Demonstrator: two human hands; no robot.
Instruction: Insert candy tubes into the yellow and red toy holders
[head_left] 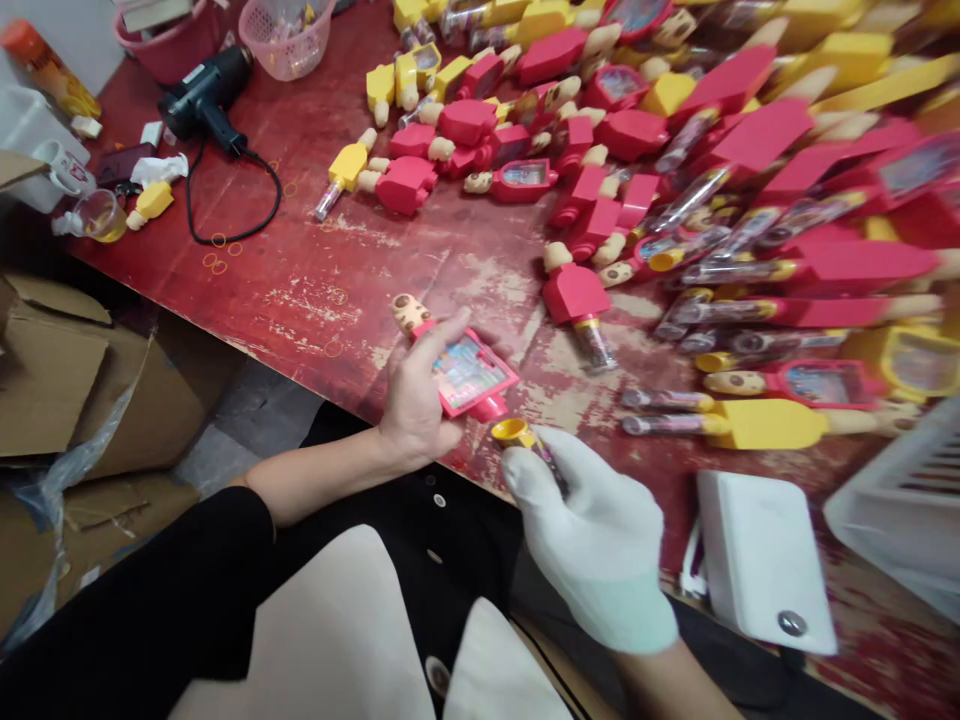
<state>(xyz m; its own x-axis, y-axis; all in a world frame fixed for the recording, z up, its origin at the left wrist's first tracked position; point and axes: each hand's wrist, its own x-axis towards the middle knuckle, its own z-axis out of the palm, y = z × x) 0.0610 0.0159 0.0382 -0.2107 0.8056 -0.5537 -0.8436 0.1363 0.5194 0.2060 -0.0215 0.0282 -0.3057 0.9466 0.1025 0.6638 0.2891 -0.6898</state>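
Observation:
My bare left hand (416, 405) is closed around a red plastic toy (474, 372) with a clear picture window and a tan, brown-spotted animal-head end. The toy's short red neck points towards my right hand. In a white glove, my right hand (589, 515) pinches a small clear tube (551, 462) with a yellow open-looking end. That yellow end sits close to the red neck, with a small gap between them. Much of the tube is hidden by the gloved fingers. Just beyond lies another red toy (576, 292) with a tube attached.
Many red and yellow toys (637, 135) and tubes cover the right and back of the red table (300, 300). A black heat gun (206, 100) with its cord, a pink basket (289, 40) and yellow rubber bands lie at the left. A white box (765, 560) stands at right.

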